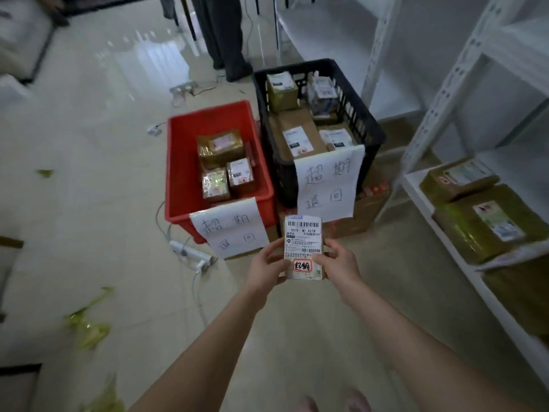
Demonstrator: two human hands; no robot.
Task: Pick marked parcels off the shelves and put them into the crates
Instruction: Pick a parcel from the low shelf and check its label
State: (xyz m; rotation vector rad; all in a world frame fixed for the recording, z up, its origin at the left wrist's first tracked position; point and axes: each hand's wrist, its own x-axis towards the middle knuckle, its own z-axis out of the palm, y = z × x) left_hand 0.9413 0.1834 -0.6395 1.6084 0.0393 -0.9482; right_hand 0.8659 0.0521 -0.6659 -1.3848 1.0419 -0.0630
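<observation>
**While both hands are holding a marked parcel short of the crates**

Since the head view is my only window, I am reading everything from there. My left hand (267,269) is gripping the left edge of the small parcel (303,245), fingers curled round its side. My right hand (338,263) is pinching the right edge in the same way, so neither is hanging loose. The parcel is hanging in the air, label towards me, with its red-ringed sticker (302,266) showing. It is just short of the red crate (181,173) and the black crate (368,123) beside it.

I am judging this as the carry-and-place step. The red crate is showing bare bottom on its left side, while the black one is looking fuller, so I am favouring the red. A paper sign (234,230) is draping over its near rim, so I am planning to lift the parcel over that rim rather than brush the sheet. I would be lowering it flat onto the bare part and letting go only once it is resting.

A power strip (190,254) is lying on the floor near that crate, so I am minding my footing. On my right, the shelf (445,221) is holding more parcels.
</observation>
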